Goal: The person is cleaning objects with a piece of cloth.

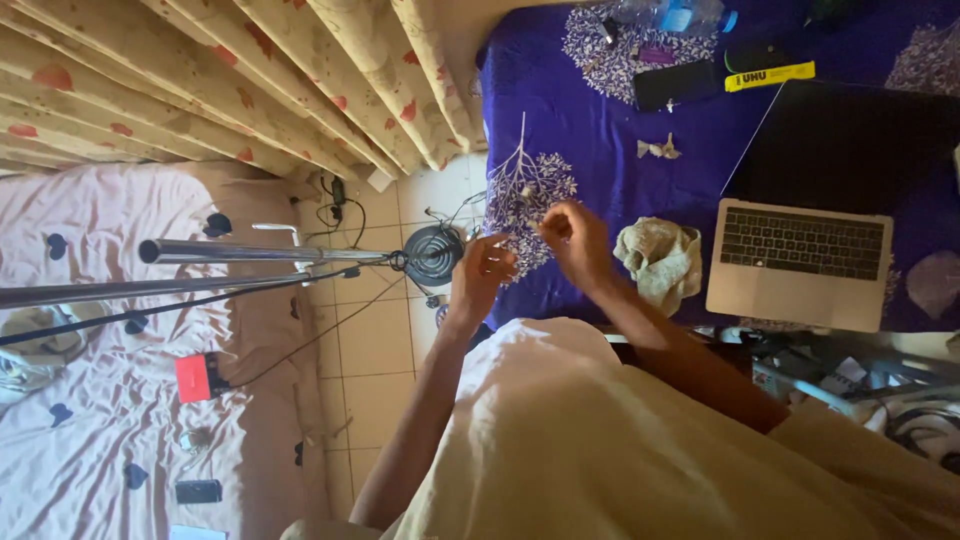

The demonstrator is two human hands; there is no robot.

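A thin dried twig with pale branchlets lies on the purple patterned tablecloth, near the table's left edge. Both my hands meet at its lower end. My left hand pinches it with fingers curled, and my right hand pinches close beside it, thumb and fingers together. What exactly sits between the fingertips is too small to make out. A small folded scrap of pale paper lies further up the cloth.
An open laptop and a crumpled beige cloth sit right of my hands. A glue stick, a black phone and a plastic bottle lie at the far end. Left, metal tripod legs cross a pink bed.
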